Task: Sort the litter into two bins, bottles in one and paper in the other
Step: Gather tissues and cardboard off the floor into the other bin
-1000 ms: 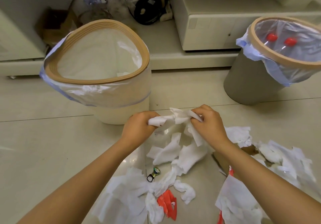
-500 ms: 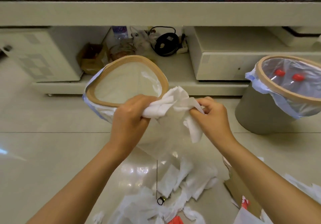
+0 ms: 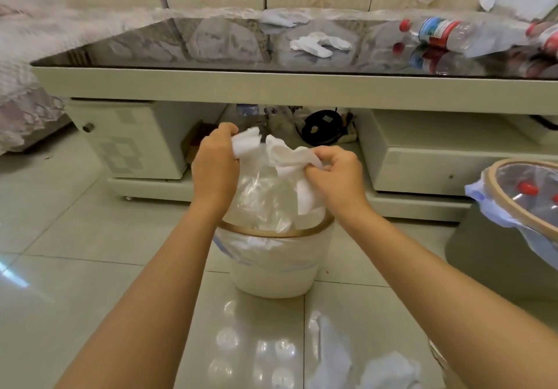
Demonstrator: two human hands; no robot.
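Paper count first: one white wad is stretched between your two hands, directly above the mouth of the near bin. Your left hand has its fingers curled tight round one end of the wad. Your right hand pinches the other end between thumb and bent fingers, and a strip of the paper hangs down from it toward the rim.

Bins: two. The near one is pale, lined with a clear bag, and stands on the tiled floor between your forearms. The second bin, grey with a tan rim, stands well apart to the right, cut by the frame edge, and two red bottle caps show inside it.

Bench beyond the bins: one crumpled paper piece lies near the middle of its glossy top. One clear bottle with a red cap lies on its side toward the right end; part of a second bottle shows at the frame edge.

Floor, bottom right: more white paper scraps, blurred, number cannot be told.
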